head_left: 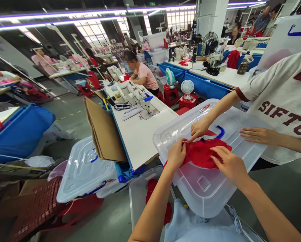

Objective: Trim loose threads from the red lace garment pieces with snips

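The left grip point(177, 153) pinches the edge of the red fabric point(203, 154). The right grip point(227, 164) (fingers slightly parted) touches its opposite side, above the clear lid point(205, 188).

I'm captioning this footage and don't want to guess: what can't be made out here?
All in the head view:
Right hand: whether it pinches the red cloth or only rests there; its fingers hide the contact.
Small red item on the clear lid: too small to identify.
Fabric in the lower bin: partly hidden behind the left forearm.
Shirt lettering: cut off by the right edge.
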### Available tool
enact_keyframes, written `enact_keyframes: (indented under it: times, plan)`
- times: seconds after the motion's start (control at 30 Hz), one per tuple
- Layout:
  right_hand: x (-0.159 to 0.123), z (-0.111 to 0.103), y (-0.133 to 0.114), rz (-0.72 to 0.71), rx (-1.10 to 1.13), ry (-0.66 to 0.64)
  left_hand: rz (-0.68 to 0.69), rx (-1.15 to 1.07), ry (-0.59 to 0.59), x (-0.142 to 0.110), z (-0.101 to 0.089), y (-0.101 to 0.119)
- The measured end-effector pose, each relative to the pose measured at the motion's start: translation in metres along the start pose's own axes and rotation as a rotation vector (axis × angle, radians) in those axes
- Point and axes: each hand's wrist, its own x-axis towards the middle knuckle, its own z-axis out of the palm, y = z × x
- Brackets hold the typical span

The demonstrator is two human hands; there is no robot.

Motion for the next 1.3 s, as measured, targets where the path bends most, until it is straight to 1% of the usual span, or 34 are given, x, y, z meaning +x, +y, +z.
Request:
enact_keyframes:
  times: [0.07,0.13,0.27,0.53,0.67,0.9,1.13,1.2,1.3]
  plan:
    - [-0.002,0.005,0.003,0.027,-0.094,-0.050,-0.007,-0.044,0.025,0.001,0.000,-0.002]
    - [-0.004,0.007,0.008,0.064,-0.156,-0.048,-0.021,-0.087,0.060,0.002,0.001,-0.005]
    - [-0.002,0.005,0.016,0.114,-0.165,0.090,-0.030,-0.135,0.097,0.004,0.001,-0.011]
    - [-0.006,0.011,0.017,-0.004,-0.048,0.275,-0.054,-0.172,0.124,0.003,0.001,-0.017]
    - [-0.007,0.012,0.016,-0.053,-0.022,0.262,-0.055,-0.165,0.119,0.002,0.000,-0.018]
    - [-0.008,0.011,0.016,-0.075,0.017,0.214,-0.085,-0.164,0.084,0.000,-0.004,-0.012]
    - [-0.009,0.011,0.016,-0.149,0.046,0.125,-0.083,-0.180,0.065,-0.001,-0.005,-0.013]
    - [-0.010,0.009,0.015,-0.154,0.065,0.172,-0.085,-0.184,0.060,-0.002,-0.005,-0.014]
    - [-0.011,0.005,0.017,-0.080,0.078,0.325,-0.079,-0.178,0.055,-0.002,-0.005,-0.015]
